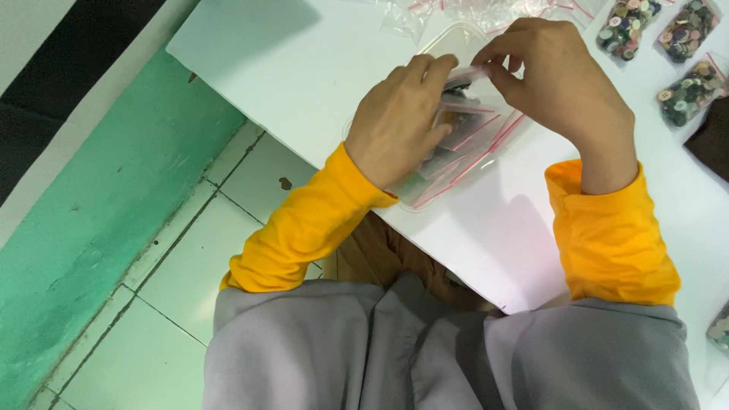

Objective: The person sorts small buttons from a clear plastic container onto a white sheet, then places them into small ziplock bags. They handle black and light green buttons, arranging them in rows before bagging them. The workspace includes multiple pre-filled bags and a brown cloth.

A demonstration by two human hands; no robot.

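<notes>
Hands — left (399,121), right (558,83) — both pinch one small bag (465,74) between them.

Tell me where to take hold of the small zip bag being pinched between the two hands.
Grip the small zip bag along its flat sealed top edge, coming from above with thumb and forefinger, as the left hand and right hand do. That pink-lined strip is stiff and thin; the floppy body sits over the stack of bags.
</notes>
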